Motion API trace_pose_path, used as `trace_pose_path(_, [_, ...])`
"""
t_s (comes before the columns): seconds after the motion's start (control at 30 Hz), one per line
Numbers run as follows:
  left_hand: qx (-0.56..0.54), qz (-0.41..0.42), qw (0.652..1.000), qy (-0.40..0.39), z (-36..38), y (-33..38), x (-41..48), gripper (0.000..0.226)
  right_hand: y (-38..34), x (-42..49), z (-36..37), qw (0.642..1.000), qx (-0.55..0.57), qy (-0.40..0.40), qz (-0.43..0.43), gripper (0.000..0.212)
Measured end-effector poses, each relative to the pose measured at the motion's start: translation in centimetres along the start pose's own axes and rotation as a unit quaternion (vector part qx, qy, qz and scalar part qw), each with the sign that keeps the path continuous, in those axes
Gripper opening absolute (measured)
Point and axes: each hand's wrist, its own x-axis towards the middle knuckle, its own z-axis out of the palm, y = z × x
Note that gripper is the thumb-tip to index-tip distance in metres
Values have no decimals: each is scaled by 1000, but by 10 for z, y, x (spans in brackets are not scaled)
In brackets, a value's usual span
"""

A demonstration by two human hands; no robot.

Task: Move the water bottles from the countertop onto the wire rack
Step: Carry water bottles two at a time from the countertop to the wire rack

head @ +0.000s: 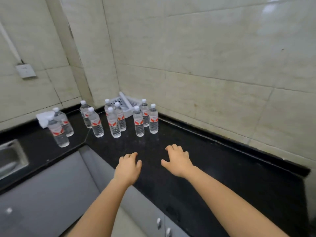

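Several clear water bottles with white caps and red labels stand upright on the black countertop point(196, 168) near the corner. One bottle point(138, 124) and another bottle point(153, 121) stand nearest my hands; a further bottle point(58, 132) stands far left. My left hand point(129, 166) and my right hand point(178, 160) hover palm down over the counter in front of the bottles, fingers spread, holding nothing. No wire rack is in view.
A white perforated plastic basket point(128, 104) sits in the corner behind the bottles. A folded white cloth point(43, 117) lies at the left. A steel sink point(10, 158) is at the far left edge. Grey cabinet doors point(51, 194) hang below. Tiled walls enclose the corner.
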Motion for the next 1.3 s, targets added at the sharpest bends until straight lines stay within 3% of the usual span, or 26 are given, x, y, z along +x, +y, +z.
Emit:
trace_pose_path(0.27, [8, -9, 1000, -8, -7, -54, 118, 51, -38, 128, 36, 1000, -2, -20, 1, 54])
trace_pose_path(0.7, [-10, 39, 998, -53, 3, -74, 297, 50, -20, 296, 49, 991, 15, -41, 123, 54])
trace_pose_path(0.97, [-83, 98, 992, 7, -8, -61, 385, 53, -21, 377, 35, 980, 62, 54, 181, 58])
trace_pose_path(1.1, [-107, 145, 984, -4, -10, -52, 419, 48, -26, 414, 22, 976, 31, 85, 196, 62])
trace_pose_path(1.3, [-138, 164, 976, -32, 1, -62, 442, 39, -26, 437, 18, 981, -74, 47, 171, 49])
